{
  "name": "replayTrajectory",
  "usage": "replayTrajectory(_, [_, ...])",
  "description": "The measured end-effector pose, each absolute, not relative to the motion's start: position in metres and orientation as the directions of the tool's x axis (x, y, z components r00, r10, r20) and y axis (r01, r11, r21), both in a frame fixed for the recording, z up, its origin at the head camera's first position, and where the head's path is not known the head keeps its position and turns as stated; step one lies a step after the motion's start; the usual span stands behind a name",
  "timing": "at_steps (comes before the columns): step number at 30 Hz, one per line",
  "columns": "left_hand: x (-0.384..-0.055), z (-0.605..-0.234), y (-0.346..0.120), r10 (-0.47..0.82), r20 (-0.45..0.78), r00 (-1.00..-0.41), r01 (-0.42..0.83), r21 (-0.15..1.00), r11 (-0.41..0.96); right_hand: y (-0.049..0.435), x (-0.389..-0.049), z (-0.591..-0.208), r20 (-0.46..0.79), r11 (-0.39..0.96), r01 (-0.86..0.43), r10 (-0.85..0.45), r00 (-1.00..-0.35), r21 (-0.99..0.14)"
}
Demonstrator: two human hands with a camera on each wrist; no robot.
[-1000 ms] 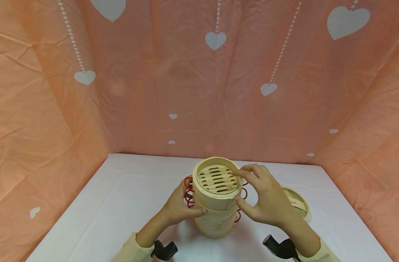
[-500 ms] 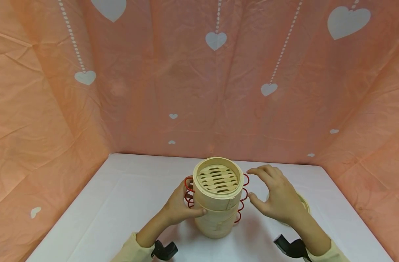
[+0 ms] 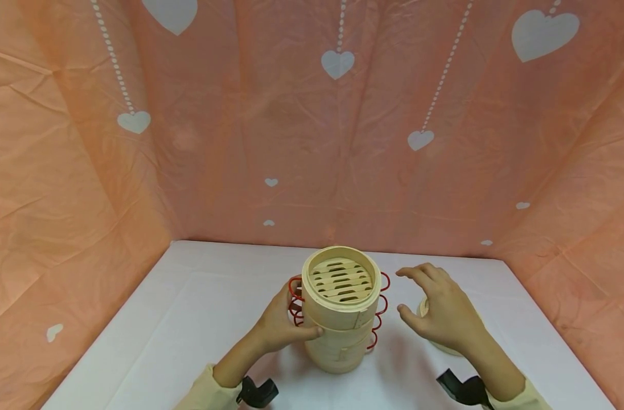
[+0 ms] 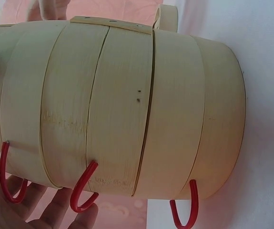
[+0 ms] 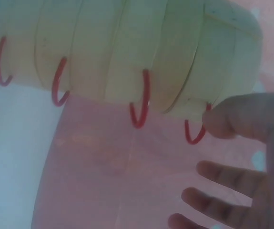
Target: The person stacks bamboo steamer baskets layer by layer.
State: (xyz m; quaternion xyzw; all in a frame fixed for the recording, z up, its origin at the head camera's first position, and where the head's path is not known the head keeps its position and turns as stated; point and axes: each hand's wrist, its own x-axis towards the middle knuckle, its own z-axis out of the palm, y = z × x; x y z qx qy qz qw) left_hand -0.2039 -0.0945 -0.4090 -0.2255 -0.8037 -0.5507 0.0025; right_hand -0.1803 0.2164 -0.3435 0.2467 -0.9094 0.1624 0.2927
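Observation:
A stack of bamboo steamer baskets [image 3: 337, 344] stands upright on the white table, its slatted top tier uncovered. Red loop handles [image 3: 385, 281] stick out along both sides. My left hand [image 3: 277, 326] grips the stack's left side, thumb across the front; in the left wrist view its fingers [image 4: 53, 212] reach behind the red loops. To the right, my right hand [image 3: 447, 313] is apart from the stack, fingers and thumb spread and holding nothing. Beneath it, the steamer's round lid [image 3: 444, 348] lies on the table, mostly hidden by that hand.
The white table [image 3: 189, 319] runs back to an orange curtain [image 3: 230, 142] printed with white hearts, which also hangs on both sides. Black wrist mounts [image 3: 258, 392] show below each hand.
My right hand has let go of the top tier's rim and moved right, coming over the lid. The left hand and the stack have stayed put.

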Motion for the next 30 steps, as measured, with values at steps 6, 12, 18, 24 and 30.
replayTrajectory(6, [-0.204,-0.409,-0.095,0.364,0.257,-0.895,0.372,0.881,0.292,0.223,-0.182,-0.348,0.602,0.841,-0.52,-0.34,-0.723,-0.15])
replayTrajectory(12, [-0.204,-0.409,-0.095,0.361,0.25,-0.899,0.364,0.883,0.295,0.227,-0.179,-0.353,0.508,0.876,-0.453,-0.318,-0.8,-0.166])
replayTrajectory(18, [-0.204,-0.41,-0.095,0.359,0.247,-0.9,0.362,0.884,0.298,0.232,-0.177,-0.36,0.425,0.896,-0.403,-0.297,-0.855,-0.186])
replayTrajectory(24, [-0.204,-0.41,-0.095,0.362,0.259,-0.896,0.372,0.882,0.29,0.238,-0.177,-0.365,0.41,0.899,-0.387,-0.28,-0.868,-0.205])
replayTrajectory(30, [-0.204,-0.41,-0.095,0.367,0.262,-0.892,0.376,0.882,0.284,0.245,-0.177,-0.371,0.384,0.905,-0.37,-0.272,-0.883,-0.211])
